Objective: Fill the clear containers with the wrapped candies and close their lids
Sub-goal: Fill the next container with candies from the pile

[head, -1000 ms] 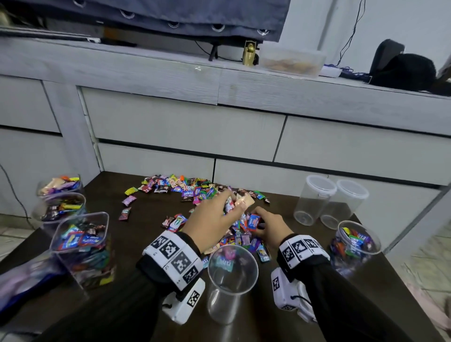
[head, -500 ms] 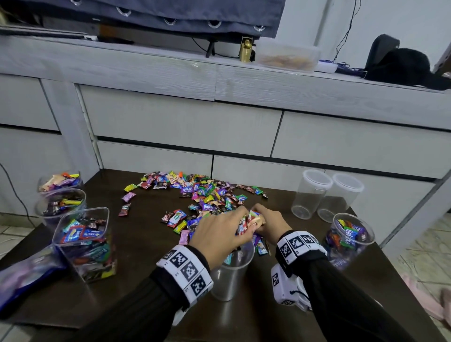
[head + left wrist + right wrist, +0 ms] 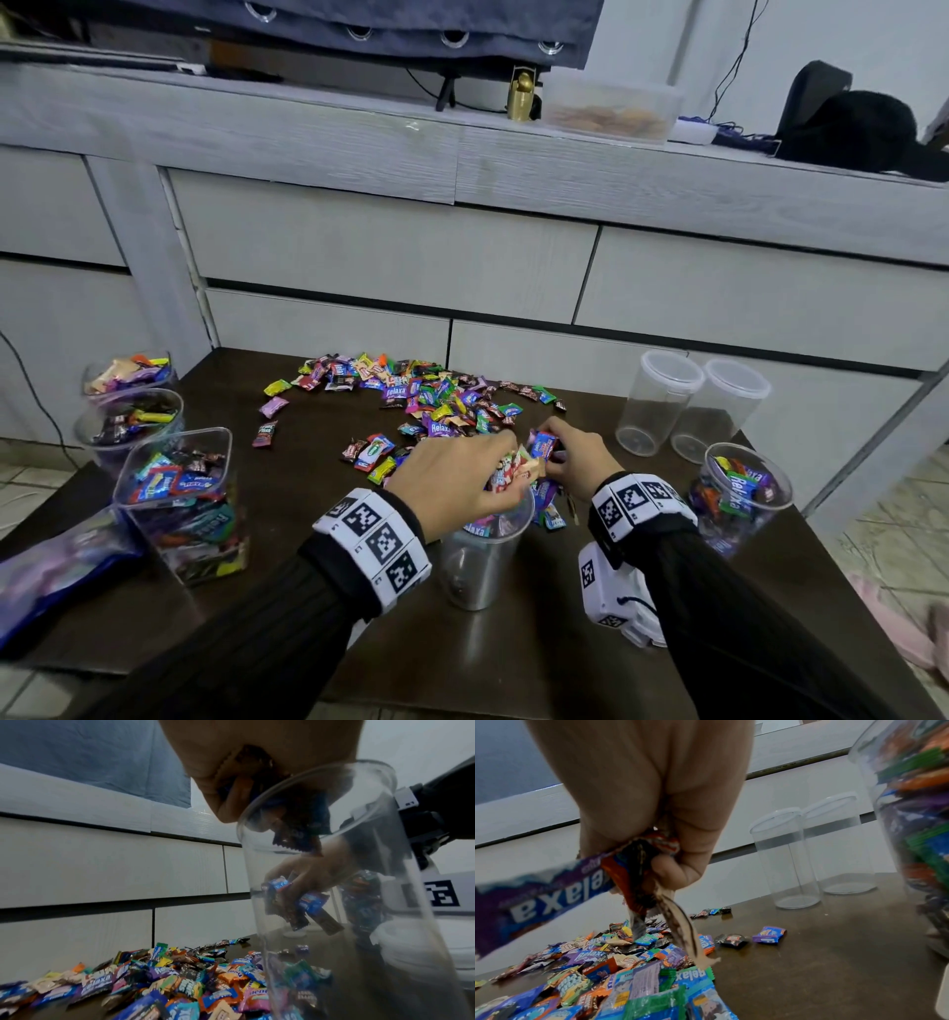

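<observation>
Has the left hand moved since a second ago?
Yes. The left hand, gripping candies, came back from the pile to over the clear cup.

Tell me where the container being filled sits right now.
In the head view, the open clear container stands at the table's near middle, under the left hand, just this side of the candy pile.

The head camera looks forward and down over the table (image 3: 287, 493) toward the drawers (image 3: 390, 257). Both wrist cameras sit low near the table, facing the drawers, sharing the candy pile (image 3: 159, 981).
</observation>
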A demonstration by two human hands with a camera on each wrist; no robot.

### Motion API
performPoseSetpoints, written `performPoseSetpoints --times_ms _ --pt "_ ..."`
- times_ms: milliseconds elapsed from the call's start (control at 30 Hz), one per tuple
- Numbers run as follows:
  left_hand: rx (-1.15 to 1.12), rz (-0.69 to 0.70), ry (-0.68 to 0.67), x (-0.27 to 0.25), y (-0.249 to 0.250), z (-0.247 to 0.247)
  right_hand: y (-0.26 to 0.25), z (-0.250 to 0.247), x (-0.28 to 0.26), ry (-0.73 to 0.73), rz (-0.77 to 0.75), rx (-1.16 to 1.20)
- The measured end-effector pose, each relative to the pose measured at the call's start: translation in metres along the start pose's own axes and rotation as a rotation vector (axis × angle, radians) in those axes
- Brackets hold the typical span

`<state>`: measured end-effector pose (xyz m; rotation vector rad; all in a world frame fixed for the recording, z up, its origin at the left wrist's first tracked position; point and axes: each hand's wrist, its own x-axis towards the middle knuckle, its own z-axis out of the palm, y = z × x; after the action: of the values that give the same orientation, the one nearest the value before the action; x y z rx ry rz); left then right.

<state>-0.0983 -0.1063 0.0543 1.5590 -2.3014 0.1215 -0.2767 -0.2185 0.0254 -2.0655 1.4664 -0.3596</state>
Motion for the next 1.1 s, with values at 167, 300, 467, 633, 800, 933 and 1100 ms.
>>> performPoseSetpoints --times_ms 167,300,467,633,800,933,1100 --pt "0.104 0.114 -0.069 -0.001 0.000 -0.002 -0.001 -0.001 0.000 0.003 -0.023 -0.034" --pt "0.116 0.134 -0.171 0.005 -0.001 -0.008 -0.002 -0.003 0.000 0.011 -0.039 -0.033" --pt "0.175 0.139 -0.301 0.011 0.001 -0.011 -0.005 -0.007 0.000 -0.010 -0.043 -0.021" --pt "0.087 0.080 -0.327 0.010 0.004 -0.013 -0.016 -0.015 -0.004 0.019 -0.101 -0.004" --pt "-0.111 0.080 -0.340 0.016 0.006 -0.012 -0.037 -0.023 -0.013 0.088 -0.246 0.046" --pt "-0.204 0.063 -0.292 0.012 0.003 -0.006 -0.052 -0.033 -0.019 0.077 -0.296 0.075" --pt "-0.594 -0.057 0.112 -0.004 -0.005 0.003 -0.065 -0.044 -0.025 0.144 -0.389 0.184"
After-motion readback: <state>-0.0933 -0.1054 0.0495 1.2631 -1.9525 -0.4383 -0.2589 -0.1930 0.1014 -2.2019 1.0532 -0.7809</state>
